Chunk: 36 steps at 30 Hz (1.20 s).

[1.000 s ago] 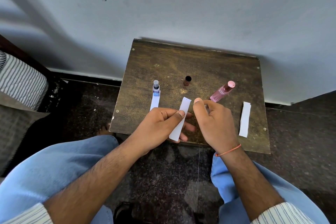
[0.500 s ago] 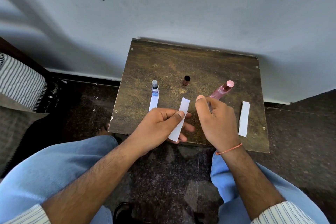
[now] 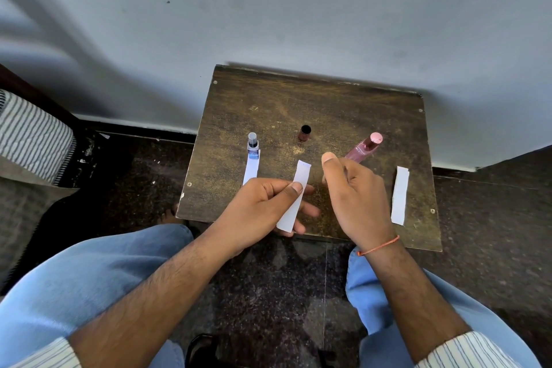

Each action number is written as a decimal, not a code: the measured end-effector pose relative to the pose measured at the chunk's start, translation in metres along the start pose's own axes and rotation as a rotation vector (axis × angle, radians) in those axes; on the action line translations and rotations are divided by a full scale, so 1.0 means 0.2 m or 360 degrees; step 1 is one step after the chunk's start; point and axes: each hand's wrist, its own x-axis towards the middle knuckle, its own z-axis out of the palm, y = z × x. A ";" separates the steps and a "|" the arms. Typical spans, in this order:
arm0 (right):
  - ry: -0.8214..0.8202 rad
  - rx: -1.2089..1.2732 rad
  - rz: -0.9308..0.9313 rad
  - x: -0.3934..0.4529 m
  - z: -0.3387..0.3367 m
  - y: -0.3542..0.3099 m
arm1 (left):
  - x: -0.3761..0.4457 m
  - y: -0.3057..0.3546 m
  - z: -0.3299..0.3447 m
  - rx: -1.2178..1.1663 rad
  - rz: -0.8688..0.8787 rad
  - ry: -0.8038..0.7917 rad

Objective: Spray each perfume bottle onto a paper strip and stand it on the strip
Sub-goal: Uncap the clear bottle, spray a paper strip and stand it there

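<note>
Small wooden table [image 3: 343, 104] against the wall, seen from above. Three perfume containers in view. Blue bottle [image 3: 252, 145] stands upright near the left edge, on the far end of a paper strip [image 3: 251, 169]; bluish liquid low in it, grey sprayer on top. Pink bottle [image 3: 363, 149] with pink liquid and a pink cap stands tilted in view toward the right side, directly on the table, its base hidden behind the right hand. A dark brown cap [image 3: 304, 133] stands upright mid-table between the two bottles, open end up, looks hollow; contents cannot be told.

Three paper strips total: one under the blue bottle, one held strip [image 3: 294, 196], one spare strip [image 3: 400, 195] lying flat near the right edge, nothing on it.

Left hand [image 3: 263, 212] pinches the held strip between thumb and fingers at its middle, over the near edge of the table; the strip's far end points up toward the brown cap. Right hand [image 3: 355, 197] is curled closed just right of that strip, thumb raised on top; a thin object seems to sit inside the fist, but what it holds cannot be told. An orange thread bracelet [image 3: 379, 245] sits on the right wrist.
</note>
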 end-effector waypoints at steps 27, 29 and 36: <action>-0.0474 0.0663 0.0402 0.00 -0.02 0.04 | 0.04 0.05 0.04 0.0288 0.0104 0.0364; -0.0436 0.0636 0.0443 0.01 -0.01 0.05 | 0.05 0.04 0.00 0.0534 0.0049 0.0462; -0.0398 0.0490 0.0485 0.03 0.05 0.08 | 0.05 -0.01 -0.10 0.1198 0.0182 0.0633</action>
